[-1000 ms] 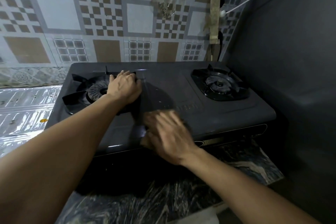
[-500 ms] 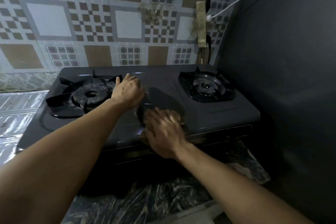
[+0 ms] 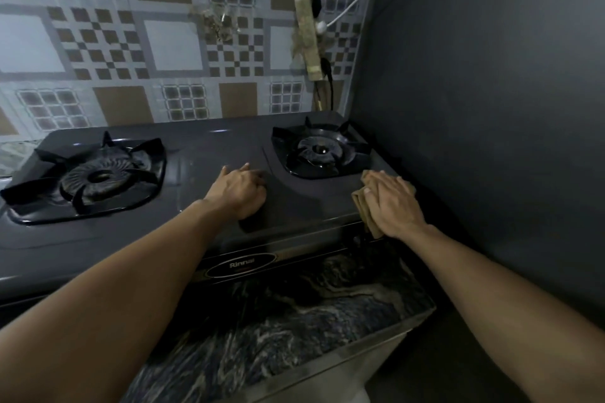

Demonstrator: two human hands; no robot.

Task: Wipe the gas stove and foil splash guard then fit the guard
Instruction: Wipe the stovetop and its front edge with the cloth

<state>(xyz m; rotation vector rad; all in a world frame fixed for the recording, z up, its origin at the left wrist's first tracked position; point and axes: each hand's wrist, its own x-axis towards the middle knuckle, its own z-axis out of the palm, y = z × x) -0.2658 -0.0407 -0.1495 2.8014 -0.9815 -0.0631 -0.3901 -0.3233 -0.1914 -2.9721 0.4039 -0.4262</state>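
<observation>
A dark grey two-burner gas stove (image 3: 203,157) fills the middle of the view, with a left burner (image 3: 98,177) and a right burner (image 3: 322,149). My left hand (image 3: 237,191) rests on the stove top between the burners, fingers loosely bent, holding nothing. My right hand (image 3: 393,203) lies flat on a folded brown cloth (image 3: 361,206), pressing it onto the stove's front right corner just in front of the right burner. The foil splash guard is not in view.
The stove stands on a dark marbled counter (image 3: 294,321). A dark wall (image 3: 491,108) runs close along the stove's right side. On the tiled back wall (image 3: 114,59) hangs a power strip (image 3: 307,39) with a black and a white cable.
My right hand slid the cloth from the stove's front middle to its front right corner. My left hand shifted right, away from the left burner. The view turned right and the foil dropped out.
</observation>
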